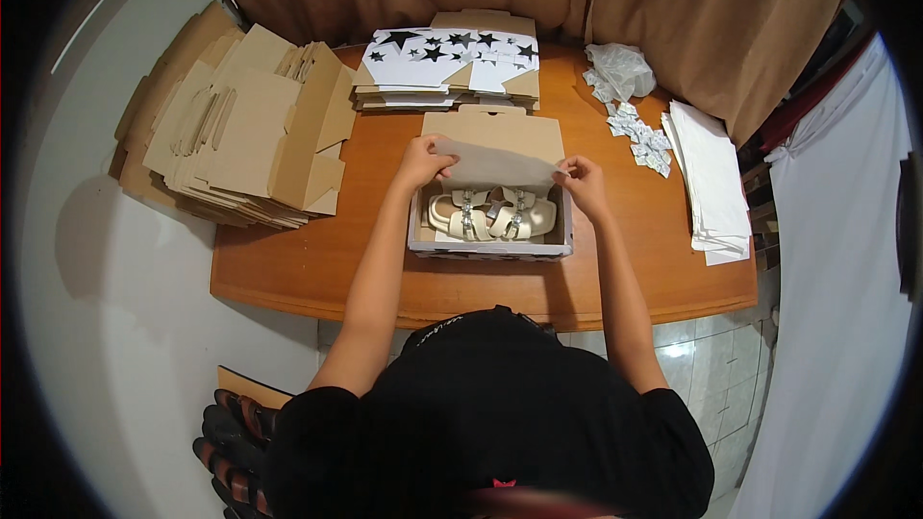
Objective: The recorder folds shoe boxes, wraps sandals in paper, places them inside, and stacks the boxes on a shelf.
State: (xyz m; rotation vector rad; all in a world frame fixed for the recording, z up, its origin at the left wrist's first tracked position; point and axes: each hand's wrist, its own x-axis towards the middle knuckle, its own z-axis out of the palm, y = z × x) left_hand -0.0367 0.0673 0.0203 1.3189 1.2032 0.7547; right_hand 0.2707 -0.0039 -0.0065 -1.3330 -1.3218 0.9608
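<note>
A shoebox point(490, 253) stands with its lid raised at the back, in the middle of the wooden table. Inside it lies a pair of cream sandals point(495, 215) with shiny ornaments on the straps. Above the sandals a sheet of white tissue paper point(495, 165) is stretched between my hands. My left hand point(423, 163) pinches its left edge, and my right hand point(583, 181) pinches the right edge. The paper covers part of the open lid point(524, 130).
Flattened cardboard boxes point(240, 125) are stacked at the left of the table point(288, 274). Star-printed box sheets point(447, 58) lie at the back. To the right are small white packets point(644, 139), a plastic bag point(620, 72) and white paper sheets point(710, 183). Brown-and-black sandals point(231, 447) sit at lower left.
</note>
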